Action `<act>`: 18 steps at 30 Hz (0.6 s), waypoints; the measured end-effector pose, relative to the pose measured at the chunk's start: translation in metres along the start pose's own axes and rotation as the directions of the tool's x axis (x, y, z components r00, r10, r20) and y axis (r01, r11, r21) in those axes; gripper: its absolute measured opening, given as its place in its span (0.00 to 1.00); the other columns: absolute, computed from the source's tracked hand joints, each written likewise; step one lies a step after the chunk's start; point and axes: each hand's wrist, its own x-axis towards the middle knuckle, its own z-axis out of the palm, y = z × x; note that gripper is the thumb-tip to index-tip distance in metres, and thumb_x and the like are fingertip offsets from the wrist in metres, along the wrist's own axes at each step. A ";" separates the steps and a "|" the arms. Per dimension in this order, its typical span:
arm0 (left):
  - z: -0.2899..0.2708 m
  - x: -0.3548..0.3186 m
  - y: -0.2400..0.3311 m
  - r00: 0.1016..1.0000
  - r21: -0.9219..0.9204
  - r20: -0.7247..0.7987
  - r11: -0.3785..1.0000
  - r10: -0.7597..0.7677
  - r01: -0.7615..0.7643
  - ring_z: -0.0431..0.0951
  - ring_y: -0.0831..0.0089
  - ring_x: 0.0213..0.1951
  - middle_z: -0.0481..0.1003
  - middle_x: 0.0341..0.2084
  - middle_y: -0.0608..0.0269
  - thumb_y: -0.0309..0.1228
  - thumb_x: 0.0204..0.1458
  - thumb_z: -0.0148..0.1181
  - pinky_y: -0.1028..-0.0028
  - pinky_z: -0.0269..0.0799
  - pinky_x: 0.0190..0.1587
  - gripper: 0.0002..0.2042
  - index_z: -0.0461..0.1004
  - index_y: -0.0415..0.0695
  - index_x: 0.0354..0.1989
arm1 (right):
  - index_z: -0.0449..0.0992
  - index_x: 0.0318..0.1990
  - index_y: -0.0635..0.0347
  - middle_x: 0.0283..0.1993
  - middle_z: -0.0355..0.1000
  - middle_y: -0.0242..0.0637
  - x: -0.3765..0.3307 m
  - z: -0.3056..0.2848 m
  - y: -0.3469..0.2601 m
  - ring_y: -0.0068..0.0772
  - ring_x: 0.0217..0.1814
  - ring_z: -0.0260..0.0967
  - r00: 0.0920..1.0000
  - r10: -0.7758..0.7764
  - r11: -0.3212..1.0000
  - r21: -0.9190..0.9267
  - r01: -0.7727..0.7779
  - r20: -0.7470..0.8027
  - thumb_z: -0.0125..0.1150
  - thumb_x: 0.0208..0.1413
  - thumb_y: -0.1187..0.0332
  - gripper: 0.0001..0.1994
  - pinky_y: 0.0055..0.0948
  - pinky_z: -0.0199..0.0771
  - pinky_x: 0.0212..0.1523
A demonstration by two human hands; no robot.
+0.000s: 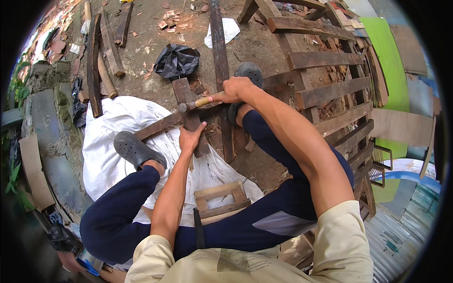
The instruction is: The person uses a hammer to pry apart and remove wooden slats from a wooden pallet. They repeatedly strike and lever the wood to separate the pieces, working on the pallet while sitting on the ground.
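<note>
My right hand (pixel 236 89) is closed round the wooden handle of a hammer (pixel 205 101). The hammer's metal head is over a short dark wooden board (pixel 188 92); whether they touch I cannot tell. My left hand (pixel 189 138) grips that board lower down, its thumb across the board's face. Beneath the short board, a longer plank (pixel 160 126) runs crosswise. A long dark beam (pixel 220 47) extends away from me beside my right hand. My clog-shod feet are on either side of these pieces, the left one on a white sack (pixel 106 141).
To the right lies a large slatted wooden frame (pixel 330 59). Crumpled black plastic (pixel 177 61) sits beyond the short board. Loose timber (pixel 94 66) lies at the far left, near a block wall (pixel 45 113). Between my legs is a small wooden frame (pixel 222 207).
</note>
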 end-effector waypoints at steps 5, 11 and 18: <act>-0.015 0.000 0.034 0.531 0.264 -0.549 0.737 0.645 -0.622 0.62 0.49 0.61 0.66 0.54 0.45 0.41 0.52 0.67 0.54 0.53 0.65 0.31 0.62 0.35 0.58 | 0.81 0.45 0.65 0.49 0.77 0.54 -0.009 -0.006 0.011 0.52 0.55 0.74 0.982 0.185 0.931 0.323 -0.168 -0.023 0.46 0.51 0.25 0.44 0.45 0.74 0.54; -0.031 0.018 0.141 0.580 0.299 0.321 0.500 0.749 -0.812 0.75 0.51 0.51 0.77 0.45 0.49 0.48 0.42 0.71 0.58 0.69 0.53 0.31 0.73 0.39 0.51 | 0.82 0.30 0.68 0.29 0.78 0.49 0.001 0.047 0.026 0.41 0.30 0.77 0.824 0.535 0.427 0.901 -0.076 -0.184 0.44 0.59 0.31 0.41 0.40 0.76 0.30; 0.006 0.043 0.157 0.749 0.362 0.530 0.693 0.398 -0.624 0.81 0.45 0.37 0.80 0.30 0.41 0.54 0.40 0.67 0.55 0.76 0.42 0.27 0.81 0.36 0.31 | 0.79 0.37 0.66 0.34 0.79 0.43 -0.003 0.098 0.032 0.35 0.36 0.77 0.915 0.399 -0.512 0.816 0.268 -0.050 0.40 0.62 0.33 0.38 0.35 0.77 0.36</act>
